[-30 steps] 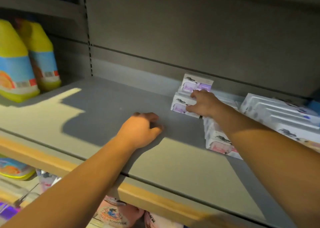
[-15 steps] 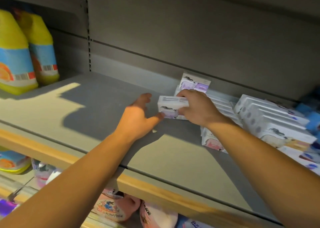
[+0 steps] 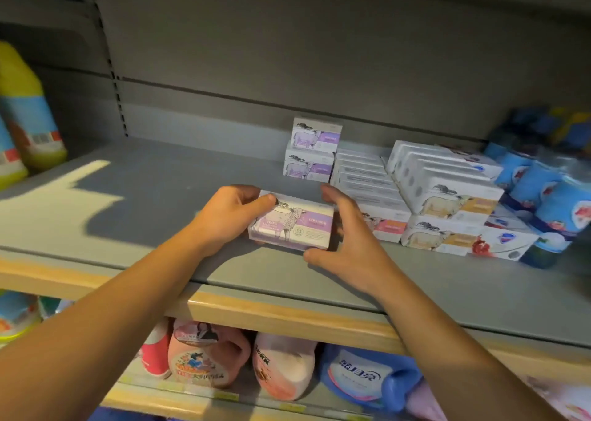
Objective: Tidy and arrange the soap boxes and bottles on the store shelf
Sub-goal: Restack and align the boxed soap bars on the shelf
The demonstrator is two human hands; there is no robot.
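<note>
Bottom of the frame: a lower shelf (image 3: 179, 392) packed with pink bottles (image 3: 204, 360) and a blue bottle (image 3: 367, 379). Just above, a wooden edge strip (image 3: 287, 318) along a grey shelf (image 3: 160, 254). A patch of light at middle left on the grey top, dark shade beside it.

Middle of the frame: a purple box (image 3: 292, 225) with a sheep on it, resting on the shelf. Left hand (image 3: 227, 219) gripping its left end, fingers curled over the top. Right hand (image 3: 345, 244) on its right end, fingers spread, thumb at the front corner.

Further back: two purple boxes stacked (image 3: 311, 155). Middle right: rows of white boxes (image 3: 444, 190), then blue packs (image 3: 537, 183). Far left: yellow bottles (image 3: 28, 123). Behind all, a grey back wall (image 3: 319, 52).
</note>
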